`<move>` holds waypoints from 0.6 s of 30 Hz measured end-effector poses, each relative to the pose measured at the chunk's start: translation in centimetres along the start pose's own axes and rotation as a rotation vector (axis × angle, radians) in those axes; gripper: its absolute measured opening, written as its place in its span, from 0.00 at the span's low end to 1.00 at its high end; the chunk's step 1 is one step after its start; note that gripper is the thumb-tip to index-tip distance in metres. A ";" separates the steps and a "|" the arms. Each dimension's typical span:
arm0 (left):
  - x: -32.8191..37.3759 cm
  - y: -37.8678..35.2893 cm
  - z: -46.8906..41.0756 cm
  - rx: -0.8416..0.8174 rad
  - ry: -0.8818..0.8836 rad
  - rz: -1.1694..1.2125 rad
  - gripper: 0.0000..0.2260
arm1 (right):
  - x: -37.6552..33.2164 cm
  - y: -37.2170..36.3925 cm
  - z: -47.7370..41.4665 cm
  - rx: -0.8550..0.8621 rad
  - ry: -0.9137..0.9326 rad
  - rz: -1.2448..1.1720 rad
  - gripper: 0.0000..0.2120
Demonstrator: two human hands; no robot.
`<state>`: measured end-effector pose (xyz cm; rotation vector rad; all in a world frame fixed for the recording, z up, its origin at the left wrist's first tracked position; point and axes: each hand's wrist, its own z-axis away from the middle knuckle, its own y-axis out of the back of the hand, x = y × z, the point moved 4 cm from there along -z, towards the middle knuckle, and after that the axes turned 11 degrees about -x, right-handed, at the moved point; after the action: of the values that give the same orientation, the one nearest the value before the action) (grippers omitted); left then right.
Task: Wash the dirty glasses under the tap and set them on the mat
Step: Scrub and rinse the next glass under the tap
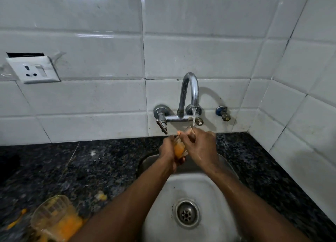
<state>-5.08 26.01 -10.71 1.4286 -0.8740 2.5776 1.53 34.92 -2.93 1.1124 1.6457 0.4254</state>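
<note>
head view: left hand (168, 151) and right hand (200, 147) grip one orange-smeared glass (179, 150) under the tap (190, 89) — second dirty glass (56, 218) untouched, early days

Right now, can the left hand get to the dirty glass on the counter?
Probably not yet: the left hand grips the first glass under the tap. Nothing else blocks the counter glass.
</note>
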 end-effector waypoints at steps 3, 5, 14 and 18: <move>0.9 0.2 1.4 0.225 -0.359 -0.173 0.13 | -0.1 1.0 -1.3 -0.312 -0.187 -0.169 0.17; 1.7 0.1 2.7 0.257 -0.744 -0.383 0.09 | 0.3 1.1 -2.2 -0.560 -0.350 -0.556 0.09; 4.9 1.3 1.0 -0.037 0.076 -0.625 0.13 | 1.2 -0.9 -1.7 -1.191 -0.176 -0.693 0.27; 6.2 1.2 0.9 -0.100 -0.597 -0.647 0.07 | 2.1 -1.2 -2.3 -1.148 -0.229 -0.833 0.28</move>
<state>-8.32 23.29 -5.90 2.0574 -0.4438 1.6447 -1.09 36.56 -4.14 -0.3685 1.1819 0.5318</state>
